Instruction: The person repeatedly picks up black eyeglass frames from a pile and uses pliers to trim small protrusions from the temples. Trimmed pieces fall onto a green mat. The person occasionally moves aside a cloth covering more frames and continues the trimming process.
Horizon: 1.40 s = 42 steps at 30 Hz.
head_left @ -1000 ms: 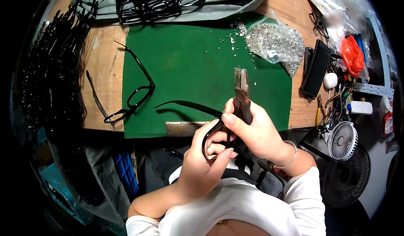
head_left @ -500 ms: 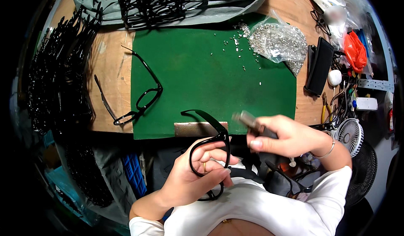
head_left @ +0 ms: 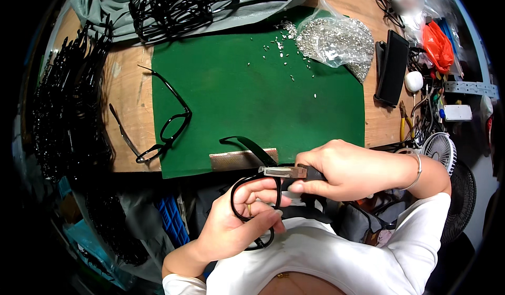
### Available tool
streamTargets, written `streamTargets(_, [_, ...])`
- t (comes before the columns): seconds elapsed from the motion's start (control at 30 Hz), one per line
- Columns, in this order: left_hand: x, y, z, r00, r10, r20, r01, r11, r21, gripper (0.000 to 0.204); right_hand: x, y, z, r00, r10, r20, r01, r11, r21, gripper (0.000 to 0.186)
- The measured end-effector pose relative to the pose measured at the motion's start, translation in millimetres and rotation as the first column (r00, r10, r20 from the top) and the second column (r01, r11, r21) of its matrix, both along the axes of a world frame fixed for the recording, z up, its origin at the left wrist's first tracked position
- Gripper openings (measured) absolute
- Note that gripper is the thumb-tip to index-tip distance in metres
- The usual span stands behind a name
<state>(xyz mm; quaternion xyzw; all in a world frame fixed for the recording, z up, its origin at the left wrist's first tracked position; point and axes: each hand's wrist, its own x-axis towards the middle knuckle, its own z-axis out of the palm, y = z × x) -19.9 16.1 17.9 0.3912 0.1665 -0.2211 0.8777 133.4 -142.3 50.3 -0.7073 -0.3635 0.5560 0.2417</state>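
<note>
At nine o'clock a dense pile of black spectacle frames (head_left: pixel 71 105) hangs over the table, and at eleven a second tangle of black frames (head_left: pixel 173 5) lies on grey cloth (head_left: pixel 258 16); whether either batch is finished or waiting cannot be told. One separate spectacle frame (head_left: pixel 168 143) lies with temples spread across the left edge of the green mat (head_left: pixel 236 95), untouched. Near six o'clock, just off the mat's front edge, is the eyeglass frame in hand (head_left: pixel 232 200), held by the left hand (head_left: pixel 238 218), whose forearm rises from seven o'clock, fingers curled through the rim and thumb across the front. Its visible temple points toward eleven; the other cannot be made out. The flat-nosed pliers (head_left: pixel 284 172) have their tips at the hinge corner, so work on this piece looks under way rather than complete, though whether they are biting cannot be told. The right hand (head_left: pixel 336 168) grips their handles, forearm coming in from four o'clock, tool aimed at nine. Toward one o'clock, many small silver pieces remain in a clear plastic bag (head_left: pixel 331 42), a few spilled beside it
</note>
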Motion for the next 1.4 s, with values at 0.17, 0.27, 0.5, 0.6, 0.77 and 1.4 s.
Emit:
streamTargets(0.17, [2.0, -6.1, 2.7, 1.0, 0.019, -0.011, -0.018, 0.999, 0.026, 0.045, -7.6, -8.1, -6.2, 0.991, -0.029, 0.132, 0.029, 1.0, 0.003, 0.035])
streamTargets(0.27, [6.3, -4.0, 3.7, 1.0, 0.013, 0.012, -0.013, 1.0, 0.019, 0.045, 15.4, -4.5, -0.1, 0.991, 0.017, -0.133, -0.02, 1.0, -0.021, 0.042])
streamTargets(0.5, [13.4, 4.2, 9.7, 0.997, 0.003, 0.076, -0.013, 0.99, 0.143, 0.045, 16.4, -8.1, -61.6, 0.961, -0.179, 0.212, 0.174, 0.984, 0.04, 0.036])
streamTargets(0.6, [10.1, 12.7, 8.2, 0.992, 0.038, 0.118, -0.091, 0.87, 0.485, 0.043, 10.9, -7.8, -67.7, 0.94, -0.259, 0.221, 0.232, 0.962, 0.144, 0.031])
streamTargets(0.77, [29.7, 62.0, -25.6, 0.879, -0.357, 0.317, -0.289, 0.132, 0.948, 0.024, 9.2, -9.6, -69.6, 0.946, -0.265, 0.187, 0.245, 0.961, 0.126, 0.029])
streamTargets(1.4, [182.4, 176.7, -70.2, 0.896, -0.402, 0.188, -0.412, -0.597, 0.689, 0.015, -0.1, -14.5, -67.6, 0.93, -0.297, 0.218, 0.253, 0.945, 0.208, 0.022])
